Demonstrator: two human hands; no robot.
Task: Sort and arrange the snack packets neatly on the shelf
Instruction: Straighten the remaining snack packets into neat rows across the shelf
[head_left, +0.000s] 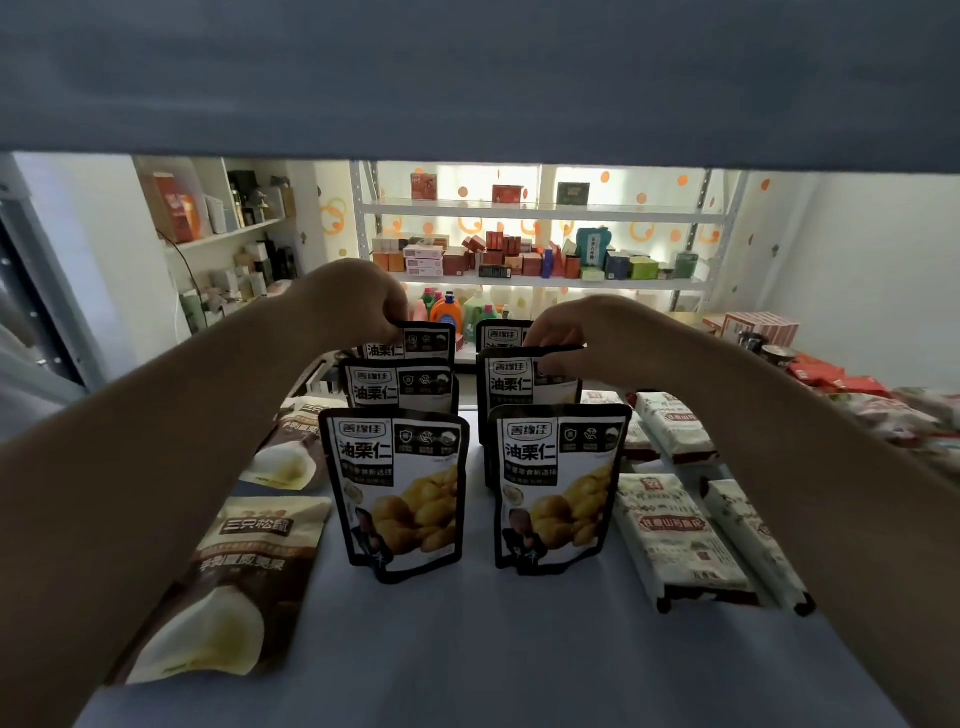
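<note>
Head view, looking along your two bare forearms into a dim shelf (467, 649), with another board close overhead. Two files of black-and-white chestnut packets stand upright mid-shelf, three deep, labels facing you. Two brown packets (234, 582) lie flat at far left, one behind the other. Long white packets (675, 535) lie flat at right.

The step in hand looks like squaring up the standing files. Starting on the left, set the rear-left packet (415, 340) straight behind the middle-left packet (400, 387), with its top edge showing level above it. Lift your forearm clear of the brown packets beneath it. On the right, seat the middle-right packet (530, 382) flat on its base, centred behind the front-right packet (558, 483). (These pouches look light and top-heavy, so I judge that one nudge could topple a whole file.) Hold the gap between the files even from front to back. Let go only once each pouch stands by itself.

Grip, left to right: your left hand (353, 301) curls its fingers down over the top edge of the rear-left packet, pinching it near the top left corner. Your right hand (587, 332) pinches the top edge of the middle-right packet, fingertips on its front face and the thumb hidden behind. Neither grip is released. The rear-right packet (501, 332) stands just beside the right hand; whether they touch, you cannot tell.
</note>
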